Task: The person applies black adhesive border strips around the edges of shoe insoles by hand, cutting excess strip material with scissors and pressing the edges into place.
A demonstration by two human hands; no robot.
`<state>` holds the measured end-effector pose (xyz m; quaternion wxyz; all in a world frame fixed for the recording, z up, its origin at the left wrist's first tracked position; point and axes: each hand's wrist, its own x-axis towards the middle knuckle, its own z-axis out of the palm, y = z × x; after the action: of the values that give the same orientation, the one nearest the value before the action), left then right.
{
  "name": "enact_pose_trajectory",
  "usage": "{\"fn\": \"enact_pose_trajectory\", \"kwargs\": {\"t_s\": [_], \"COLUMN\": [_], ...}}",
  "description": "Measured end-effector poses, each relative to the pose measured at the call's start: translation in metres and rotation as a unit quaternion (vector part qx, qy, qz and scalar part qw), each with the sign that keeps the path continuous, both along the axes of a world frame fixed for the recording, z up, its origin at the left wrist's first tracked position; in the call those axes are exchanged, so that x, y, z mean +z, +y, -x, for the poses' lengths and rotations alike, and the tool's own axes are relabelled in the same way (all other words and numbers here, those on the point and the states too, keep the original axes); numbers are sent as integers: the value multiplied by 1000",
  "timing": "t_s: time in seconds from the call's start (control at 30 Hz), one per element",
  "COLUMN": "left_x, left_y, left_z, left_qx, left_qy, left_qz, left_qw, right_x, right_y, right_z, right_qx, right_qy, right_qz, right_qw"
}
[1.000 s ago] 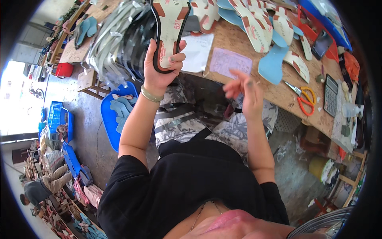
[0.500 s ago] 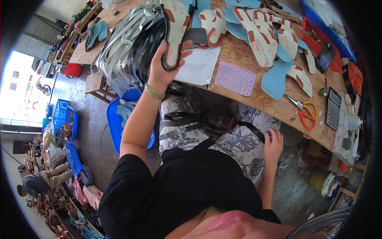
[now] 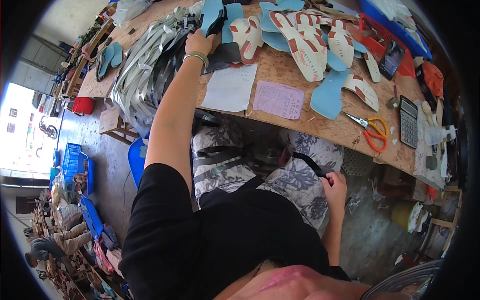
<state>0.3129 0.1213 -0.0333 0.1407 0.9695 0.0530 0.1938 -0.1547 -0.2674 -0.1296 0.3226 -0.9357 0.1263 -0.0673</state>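
My left hand (image 3: 200,44) reaches to the far edge of the pile of strips, its fingers closed around the lower end of a blue-topped, dark-edged shoe insole (image 3: 212,15). The fingertips are partly hidden. Beside it lie a dark flat piece (image 3: 227,52) and white insoles with brown patches (image 3: 247,37). Down by my lap, my right hand (image 3: 335,187) pinches the end of a black strap (image 3: 309,162), which lies over my patterned trousers. Grey and black strips (image 3: 150,65) hang in a thick bundle left of my left forearm.
Papers (image 3: 230,87), a pink sheet (image 3: 278,100), orange-handled scissors (image 3: 372,131), a calculator (image 3: 408,122) and a phone (image 3: 391,59) lie on the wooden table. A blue tub (image 3: 135,162) and a stool (image 3: 112,121) stand at left. Another person (image 3: 55,245) bends over at far left.
My left hand has moved up and away over the table; the white, black-rimmed insole it held up is no longer seen face-on. My right fingers have closed on the strap's end.
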Motion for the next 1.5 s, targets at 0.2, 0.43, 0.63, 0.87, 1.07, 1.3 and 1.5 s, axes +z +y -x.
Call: {"fn": "enact_pose_trajectory", "kwargs": {"t_s": [0.2, 0.43, 0.63, 0.87, 1.07, 1.3, 1.5], "left_x": [11, 7, 39, 39, 17, 10, 12], "left_y": [-41, -105, -107, -87, -102, -114, -133], "left_z": [100, 324, 309, 315, 348, 332, 298], "left_qx": [-250, -482, -300, -378, -400, -520, -491], "left_qy": [-221, 467, 357, 352, 424, 366, 178], "left_qz": [104, 487, 751, 622, 514, 350, 309], "left_qw": [937, 558, 469, 589, 629, 688, 795], "right_x": [12, 118, 108, 82, 104, 87, 80], "right_y": [-19, 68, 132, 138, 122, 109, 78], "right_z": [11, -49, -60, -66, -65, -70, -71], "right_qx": [12, 62, 204, 229, 189, 57, -10], "right_qy": [-62, 12, 0, -66, -61, -155, -242], "right_qz": [-304, -440, -393, -412, -548, -566, -601], "right_qw": [950, 896, 897, 880, 813, 808, 761]}}
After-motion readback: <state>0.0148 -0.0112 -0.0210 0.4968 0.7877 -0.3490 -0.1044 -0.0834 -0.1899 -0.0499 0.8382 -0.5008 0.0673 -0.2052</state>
